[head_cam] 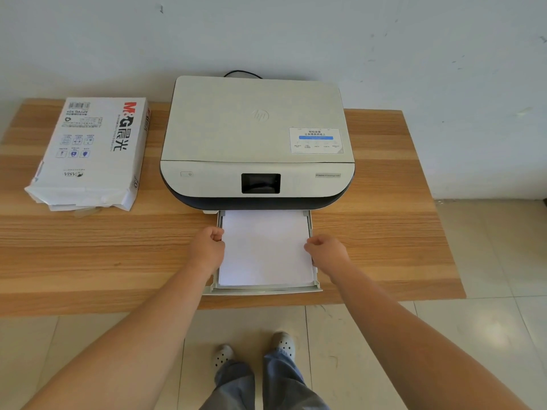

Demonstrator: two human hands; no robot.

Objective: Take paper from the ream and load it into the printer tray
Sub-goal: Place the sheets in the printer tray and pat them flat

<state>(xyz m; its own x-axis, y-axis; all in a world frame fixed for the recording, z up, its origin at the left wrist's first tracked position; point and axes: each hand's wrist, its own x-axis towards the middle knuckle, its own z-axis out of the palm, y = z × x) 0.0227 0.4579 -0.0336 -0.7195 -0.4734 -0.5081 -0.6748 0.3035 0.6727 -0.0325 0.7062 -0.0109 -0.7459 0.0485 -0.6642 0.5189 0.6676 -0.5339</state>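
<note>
A white printer (256, 137) stands at the middle back of the wooden table (88, 247). Its paper tray (263, 291) is pulled out towards me, and a stack of white paper (265, 247) lies flat in it. My left hand (207, 251) is curled on the stack's left edge, and my right hand (327, 251) is curled on its right edge. Both hands grip the paper's sides inside the tray. The opened paper ream (88, 152), in a white printed wrapper, lies on the table at the far left.
A black cable (242, 73) runs behind the printer against the pale wall. The table's front edge is close to my legs, with tiled floor (488, 261) below and to the right. My feet in white perforated shoes (284, 344) stand under the edge.
</note>
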